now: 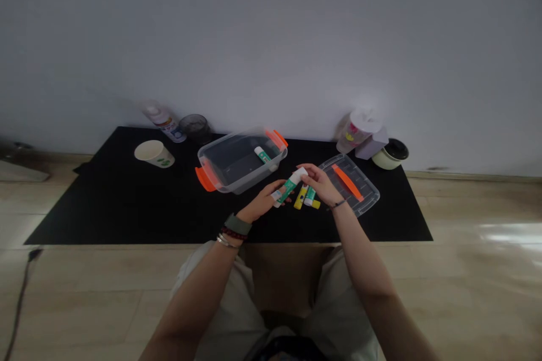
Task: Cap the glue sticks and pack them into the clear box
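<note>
Glue stick [290,186] is slanting across between my hands, its long axis running diagonally, white end pointing forward and rightward. My left hand [262,202] is pinching the lower end; my right hand [318,185] is gripping the upper end. Yellow stick [300,198] and green-banded stick [310,196] are lying just beneath my right hand.

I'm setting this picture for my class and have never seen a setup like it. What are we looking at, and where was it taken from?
There is no machine here, only a person's two bare hands, seen by one camera worn on the head and looking forward and down. The left hand and right hand together hold a green-and-white glue stick. Just beneath them lie a yellow glue stick and a second green glue stick. The black mat also bears a clear plastic box with orange handles, one more stick inside it, a clear lid, and a paper cup.
</note>
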Action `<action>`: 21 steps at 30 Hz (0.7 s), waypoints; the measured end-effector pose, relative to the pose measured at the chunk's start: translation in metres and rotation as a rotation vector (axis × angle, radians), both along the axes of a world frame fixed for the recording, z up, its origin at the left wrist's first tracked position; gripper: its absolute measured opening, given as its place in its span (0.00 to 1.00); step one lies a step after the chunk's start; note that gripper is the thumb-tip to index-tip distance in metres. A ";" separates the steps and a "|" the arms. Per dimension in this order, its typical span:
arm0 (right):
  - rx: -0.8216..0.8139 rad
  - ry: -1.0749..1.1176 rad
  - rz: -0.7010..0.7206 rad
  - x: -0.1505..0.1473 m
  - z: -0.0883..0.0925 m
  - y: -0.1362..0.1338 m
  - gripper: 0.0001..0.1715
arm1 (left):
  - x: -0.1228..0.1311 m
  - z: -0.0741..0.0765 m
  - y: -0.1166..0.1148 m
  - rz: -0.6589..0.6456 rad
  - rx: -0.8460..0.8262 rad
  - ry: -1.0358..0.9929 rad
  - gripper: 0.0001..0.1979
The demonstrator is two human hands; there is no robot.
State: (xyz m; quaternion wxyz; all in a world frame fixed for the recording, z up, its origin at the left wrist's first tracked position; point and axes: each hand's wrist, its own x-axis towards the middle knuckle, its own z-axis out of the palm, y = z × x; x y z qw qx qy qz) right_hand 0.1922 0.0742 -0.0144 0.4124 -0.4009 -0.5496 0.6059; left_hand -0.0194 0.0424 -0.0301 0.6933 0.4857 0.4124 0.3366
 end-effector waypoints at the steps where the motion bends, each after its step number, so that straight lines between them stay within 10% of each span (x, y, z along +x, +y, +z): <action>1: 0.001 -0.012 0.034 0.001 0.000 0.000 0.25 | -0.001 -0.001 0.000 -0.008 -0.009 0.001 0.32; 8: 0.058 -0.089 0.183 0.006 0.002 -0.002 0.25 | -0.001 0.003 -0.001 -0.081 -0.089 -0.094 0.27; 21: 0.501 -0.591 -0.033 -0.014 0.023 -0.029 0.19 | 0.008 0.021 -0.012 -0.215 0.119 0.014 0.28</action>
